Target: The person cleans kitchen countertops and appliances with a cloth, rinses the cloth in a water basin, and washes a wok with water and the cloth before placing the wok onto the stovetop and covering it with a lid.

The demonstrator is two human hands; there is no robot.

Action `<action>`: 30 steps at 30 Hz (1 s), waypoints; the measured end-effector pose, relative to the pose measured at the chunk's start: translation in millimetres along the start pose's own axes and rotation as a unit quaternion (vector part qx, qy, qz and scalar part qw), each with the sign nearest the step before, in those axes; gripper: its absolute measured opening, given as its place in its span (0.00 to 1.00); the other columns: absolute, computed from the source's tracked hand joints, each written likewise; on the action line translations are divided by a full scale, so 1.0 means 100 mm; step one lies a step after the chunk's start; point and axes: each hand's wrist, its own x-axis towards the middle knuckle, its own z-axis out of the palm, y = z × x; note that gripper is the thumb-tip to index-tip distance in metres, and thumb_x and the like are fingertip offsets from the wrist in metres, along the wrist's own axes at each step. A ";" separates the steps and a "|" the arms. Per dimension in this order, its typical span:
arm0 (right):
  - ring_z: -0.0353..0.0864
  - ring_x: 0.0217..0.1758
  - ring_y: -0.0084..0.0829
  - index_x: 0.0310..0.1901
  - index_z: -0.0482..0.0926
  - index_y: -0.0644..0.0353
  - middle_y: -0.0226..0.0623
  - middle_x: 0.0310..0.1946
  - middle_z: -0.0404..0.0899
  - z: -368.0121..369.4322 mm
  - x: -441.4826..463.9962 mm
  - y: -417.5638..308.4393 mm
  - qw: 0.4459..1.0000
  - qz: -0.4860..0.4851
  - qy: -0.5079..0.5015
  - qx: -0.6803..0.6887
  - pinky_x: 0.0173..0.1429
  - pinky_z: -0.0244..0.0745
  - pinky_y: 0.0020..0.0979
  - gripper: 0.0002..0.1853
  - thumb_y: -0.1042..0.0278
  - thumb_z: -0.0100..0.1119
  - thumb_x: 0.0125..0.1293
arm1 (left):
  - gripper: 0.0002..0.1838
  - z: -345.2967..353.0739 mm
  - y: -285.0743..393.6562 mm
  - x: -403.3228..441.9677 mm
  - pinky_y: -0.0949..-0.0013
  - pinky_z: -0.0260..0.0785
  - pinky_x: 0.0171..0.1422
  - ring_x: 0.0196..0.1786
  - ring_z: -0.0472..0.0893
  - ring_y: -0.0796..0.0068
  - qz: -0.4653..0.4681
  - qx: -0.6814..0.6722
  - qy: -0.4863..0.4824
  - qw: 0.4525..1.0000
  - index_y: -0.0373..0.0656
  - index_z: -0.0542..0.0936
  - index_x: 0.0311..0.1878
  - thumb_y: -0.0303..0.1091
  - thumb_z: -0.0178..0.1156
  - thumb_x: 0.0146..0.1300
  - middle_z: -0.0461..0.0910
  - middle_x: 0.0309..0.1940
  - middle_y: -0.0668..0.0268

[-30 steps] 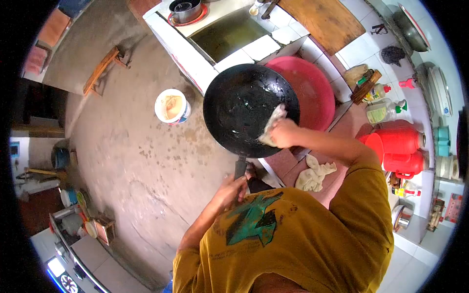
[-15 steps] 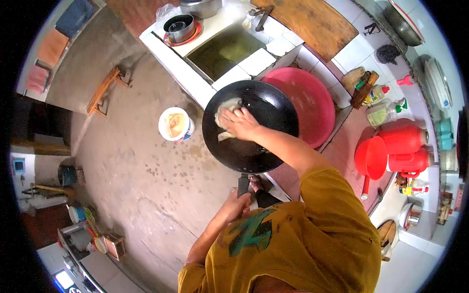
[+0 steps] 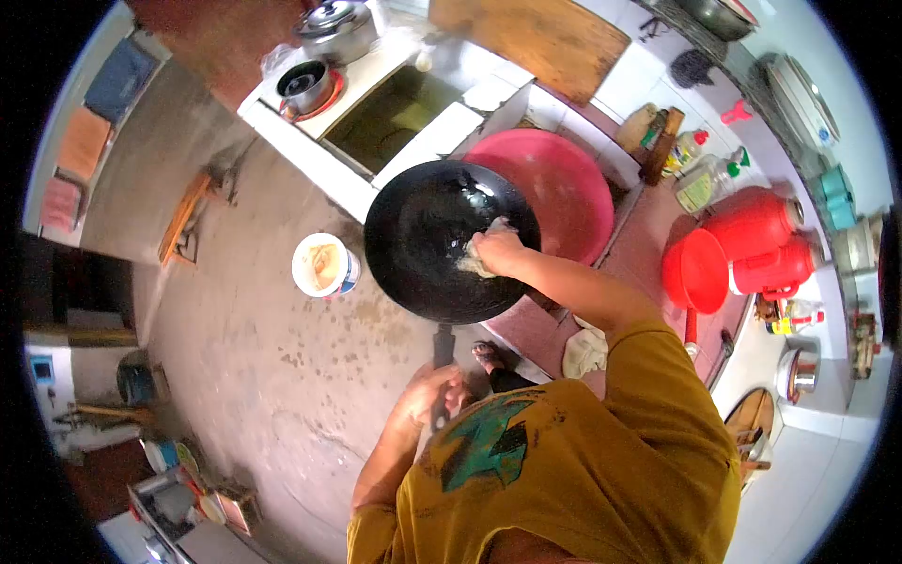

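Observation:
A large black wok (image 3: 413,226), wet and shiny inside, is held out over the floor and the edge of a pink basin (image 3: 587,179). My left hand (image 3: 427,393) is closed around its dark handle (image 3: 443,346), close to my body. Inside the wok, near its right side, my right hand (image 3: 498,252) grips a pale wet cloth (image 3: 476,263). Part of the cloth is hidden under the fingers. Water glints on the wok's inner wall.
Left of the wok, a white bucket (image 3: 324,265) stands on the floor. Beyond is a water-filled sink (image 3: 376,132) with a pot (image 3: 338,33) beside it. Red thermoses (image 3: 756,230), a red ladle (image 3: 695,273) and bottles (image 3: 705,183) line the right. A white cloth (image 3: 585,352) lies on the ledge.
My right hand and its cloth have moved from the wok's left side to its right side, and the fingers are now bunched. The wok remains in my left hand.

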 end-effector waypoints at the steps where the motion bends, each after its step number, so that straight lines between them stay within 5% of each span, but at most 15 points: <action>1: 0.82 0.47 0.54 0.46 0.74 0.67 0.58 0.48 0.78 0.03 -0.01 0.10 1.000 -0.006 0.022 -0.021 0.50 0.77 0.50 0.20 0.57 0.56 0.63 | 0.08 -0.04 0.03 0.01 0.76 0.60 0.18 0.22 0.67 0.80 0.006 -0.022 -0.032 0.999 0.45 0.68 0.42 0.28 0.58 0.65 0.67 0.27 0.69; 5: 0.81 0.46 0.55 0.46 0.72 0.60 0.53 0.43 0.77 -0.72 -0.41 0.22 0.963 0.157 0.170 0.137 0.50 0.76 0.51 0.16 0.61 0.60 0.60 | 0.07 -0.01 0.13 -0.03 0.79 0.57 0.18 0.21 0.66 0.83 -0.032 -0.065 -0.030 0.997 0.46 0.69 0.40 0.29 0.58 0.66 0.66 0.28 0.70; 9: 0.79 0.44 0.55 0.49 0.73 0.65 0.55 0.42 0.78 -0.63 -0.55 0.95 0.882 0.161 0.398 0.195 0.47 0.73 0.50 0.19 0.65 0.62 0.60 | 0.09 0.28 0.31 -0.08 0.80 0.57 0.18 0.21 0.66 0.84 -0.005 0.044 0.009 0.999 0.46 0.67 0.37 0.31 0.59 0.66 0.67 0.26 0.71; 14: 0.76 0.55 0.55 0.58 0.70 0.68 0.59 0.50 0.76 0.17 -0.67 1.72 0.843 0.223 0.351 0.340 0.58 0.70 0.49 0.27 0.65 0.63 0.59 | 0.08 0.47 0.52 0.01 0.79 0.59 0.18 0.19 0.66 0.85 -0.007 0.120 0.049 0.992 0.46 0.66 0.39 0.26 0.57 0.65 0.67 0.23 0.73; 17: 0.68 0.65 0.55 0.65 0.65 0.68 0.62 0.59 0.70 0.63 -0.89 1.66 0.823 0.243 0.437 0.268 0.67 0.64 0.47 0.33 0.65 0.63 0.59 | 0.09 0.66 0.74 0.09 0.77 0.61 0.18 0.17 0.67 0.83 -0.005 0.218 0.065 0.974 0.43 0.66 0.40 0.26 0.58 0.65 0.68 0.20 0.71; 18: 0.63 0.70 0.54 0.69 0.60 0.67 0.60 0.65 0.64 0.57 -1.14 1.61 0.797 0.162 0.467 0.346 0.72 0.59 0.46 0.37 0.65 0.63 0.61 | 0.09 0.74 0.80 0.12 0.77 0.61 0.18 0.16 0.67 0.83 -0.003 0.243 0.081 0.967 0.43 0.66 0.40 0.26 0.58 0.65 0.68 0.19 0.71; 21: 0.77 0.56 0.42 0.66 0.61 0.67 0.48 0.58 0.72 0.82 -1.86 1.48 0.645 0.242 0.429 0.584 0.59 0.74 0.37 0.28 0.62 0.56 0.70 | 0.10 1.06 1.02 0.17 0.74 0.61 0.18 0.16 0.68 0.80 0.001 0.385 0.126 0.915 0.44 0.65 0.38 0.28 0.59 0.65 0.67 0.17 0.70; 22: 0.79 0.51 0.40 0.64 0.64 0.66 0.46 0.54 0.75 0.71 -2.26 1.31 0.558 0.313 0.381 0.668 0.55 0.77 0.37 0.25 0.62 0.54 0.71 | 0.09 1.09 1.04 0.20 0.74 0.61 0.18 0.16 0.68 0.80 0.011 0.417 0.143 0.898 0.43 0.66 0.38 0.28 0.59 0.65 0.68 0.17 0.70; 25: 0.82 0.41 0.38 0.56 0.69 0.64 0.44 0.46 0.79 1.16 -3.25 1.23 0.308 0.296 0.401 0.811 0.46 0.81 0.40 0.18 0.61 0.51 0.73 | 0.10 1.04 1.02 0.29 0.70 0.63 0.20 0.17 0.70 0.74 0.069 0.540 0.185 0.819 0.40 0.68 0.39 0.29 0.61 0.63 0.70 0.18 0.67; 28: 0.80 0.46 0.40 0.56 0.70 0.64 0.47 0.48 0.79 1.40 -3.96 1.40 0.059 0.161 0.436 0.883 0.46 0.82 0.40 0.19 0.57 0.49 0.73 | 0.13 0.50 1.01 0.50 0.62 0.66 0.26 0.21 0.74 0.62 0.259 0.713 0.159 0.632 0.37 0.68 0.40 0.29 0.63 0.60 0.71 0.20 0.60; 29: 0.80 0.46 0.40 0.57 0.69 0.64 0.47 0.49 0.79 1.23 -4.03 1.37 0.059 0.161 0.441 0.881 0.46 0.82 0.40 0.20 0.56 0.50 0.73 | 0.14 0.38 1.00 0.55 0.59 0.66 0.28 0.23 0.75 0.58 0.335 0.761 0.135 0.539 0.36 0.69 0.40 0.29 0.64 0.59 0.71 0.20 0.58; 30: 0.80 0.47 0.40 0.58 0.69 0.64 0.47 0.50 0.79 0.84 -4.10 1.32 0.059 0.162 0.446 0.878 0.47 0.82 0.40 0.22 0.55 0.51 0.72 | 0.15 0.57 1.00 0.50 0.55 0.66 0.33 0.28 0.75 0.49 0.257 0.753 0.183 0.577 0.35 0.69 0.40 0.28 0.65 0.56 0.72 0.22 0.53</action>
